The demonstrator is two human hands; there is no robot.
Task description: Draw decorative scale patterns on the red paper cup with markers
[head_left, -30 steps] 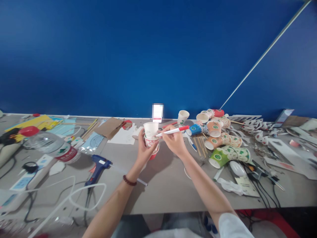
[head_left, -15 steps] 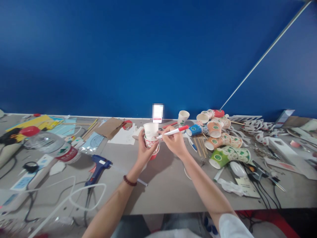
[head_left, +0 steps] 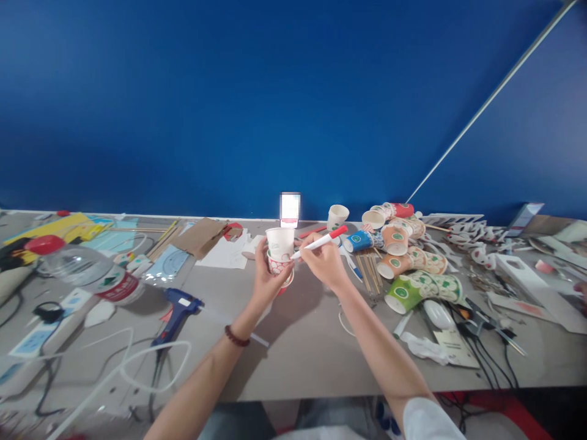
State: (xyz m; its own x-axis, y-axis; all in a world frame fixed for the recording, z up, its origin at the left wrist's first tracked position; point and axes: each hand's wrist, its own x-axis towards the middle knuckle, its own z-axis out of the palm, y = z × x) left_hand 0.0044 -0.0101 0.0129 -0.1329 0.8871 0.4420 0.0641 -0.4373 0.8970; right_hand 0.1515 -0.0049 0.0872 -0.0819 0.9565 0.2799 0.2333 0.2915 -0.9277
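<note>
My left hand (head_left: 266, 272) is wrapped round a stack of paper cups, with a white cup (head_left: 280, 239) on top of a red-patterned cup (head_left: 276, 264). Another red and white piece shows below my thumb, partly hidden. A dark beaded bracelet (head_left: 237, 337) circles my left wrist. In my right hand (head_left: 322, 263) is a white marker pen (head_left: 317, 242) with a red end, pinched between thumb and fingers. Its tip points left, at the side of the cups; whether it touches them I cannot tell.
Several patterned paper cups (head_left: 403, 293) lie to the right beside wooden sticks (head_left: 368, 274). One white cup (head_left: 337, 216) stands at the back near a lit phone (head_left: 290, 209). To the left are a blue glue gun (head_left: 178, 315), a plastic bottle (head_left: 92, 272) and a power strip (head_left: 50, 336).
The red end of the marker has tilted slightly upward and to the left. The whole scene has shifted a little leftward in view. Both hands keep their holds.
</note>
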